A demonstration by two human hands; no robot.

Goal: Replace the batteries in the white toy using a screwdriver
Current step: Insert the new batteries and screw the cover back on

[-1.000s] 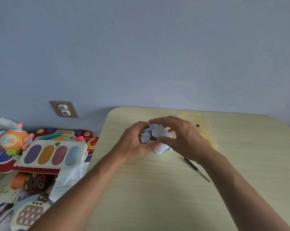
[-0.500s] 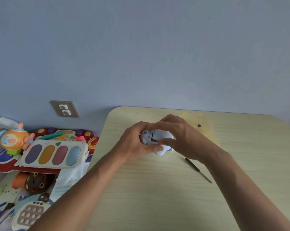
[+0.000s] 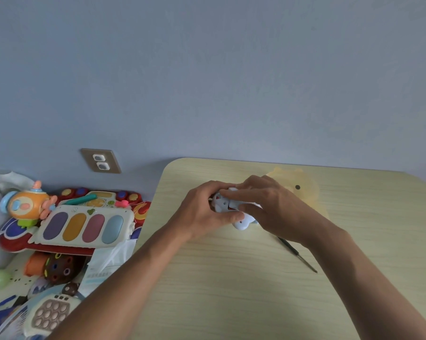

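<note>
The pale wooden tabletop [image 3: 231, 290] runs out in front of me against the blue wall, with a heap of bright toys [image 3: 59, 229] off its left edge and a flat yellow piece [image 3: 305, 190] lying near its far side. Over the middle of it my left hand [image 3: 202, 212] and my right hand [image 3: 275, 207] meet around the white toy [image 3: 225, 204], my fingers [image 3: 231, 192] wrapped narrow on it from both sides, its pale blue foot poking out below. The thin dark screwdriver [image 3: 297, 253] lies loose on the wood just beside my right wrist.
</note>
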